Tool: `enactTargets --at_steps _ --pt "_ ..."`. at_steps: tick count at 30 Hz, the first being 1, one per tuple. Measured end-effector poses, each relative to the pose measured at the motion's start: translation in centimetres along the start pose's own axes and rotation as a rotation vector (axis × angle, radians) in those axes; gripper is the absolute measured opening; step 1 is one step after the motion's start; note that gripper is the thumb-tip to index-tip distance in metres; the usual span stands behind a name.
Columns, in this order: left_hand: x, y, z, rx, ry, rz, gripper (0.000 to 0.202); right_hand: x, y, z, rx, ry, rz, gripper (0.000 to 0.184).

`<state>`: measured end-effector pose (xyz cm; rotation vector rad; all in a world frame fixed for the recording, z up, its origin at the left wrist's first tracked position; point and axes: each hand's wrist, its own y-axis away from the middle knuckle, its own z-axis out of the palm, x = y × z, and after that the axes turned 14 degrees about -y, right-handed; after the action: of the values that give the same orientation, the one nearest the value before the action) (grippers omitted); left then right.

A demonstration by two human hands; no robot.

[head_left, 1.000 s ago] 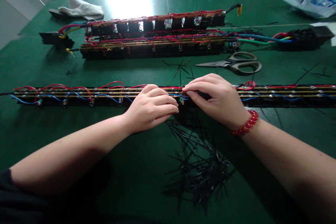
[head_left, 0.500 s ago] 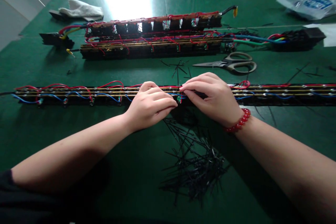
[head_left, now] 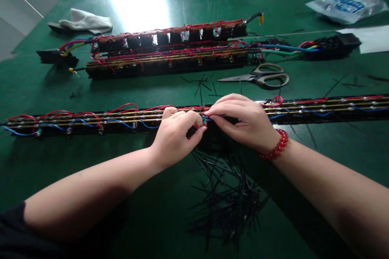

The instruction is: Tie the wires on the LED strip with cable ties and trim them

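A long black strip [head_left: 91,123] with brass rails and red and blue wires runs across the green table. My left hand [head_left: 176,135] and my right hand [head_left: 243,123] meet at its middle. Both are closed in a pinch at one small spot on the strip near a green part. What the fingertips hold is too small to make out. A red bead bracelet [head_left: 275,149] circles my right wrist. A loose pile of black cable ties [head_left: 226,192] lies just in front of my hands.
Two more wired strips [head_left: 164,54] lie side by side farther back. Scissors [head_left: 261,77] rest behind my right hand. A black connector block with coloured cables [head_left: 330,44] sits at the back right, plastic bags [head_left: 346,6] beyond it, a white cloth [head_left: 85,21] back left.
My left hand has curled from lying flat into a pinch against my right fingertips. The view has tilted down a little, so everything sits lower in the picture.
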<state>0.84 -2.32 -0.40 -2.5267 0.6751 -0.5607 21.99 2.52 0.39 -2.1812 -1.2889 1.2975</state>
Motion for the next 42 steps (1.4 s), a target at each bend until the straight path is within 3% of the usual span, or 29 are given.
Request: enactTargets --at_steps 14,42 --pt "0.44 -0.14 0.74 0.074 0.023 -0.098 0.026 -0.05 -0.39 -0.56 -0.093 -0.005 -0.039 0.016" --pt "0.64 -0.26 0.39 0.073 0.041 -0.115 0.029 0.62 0.0 -0.21 -0.077 0.003 -0.064 0.015"
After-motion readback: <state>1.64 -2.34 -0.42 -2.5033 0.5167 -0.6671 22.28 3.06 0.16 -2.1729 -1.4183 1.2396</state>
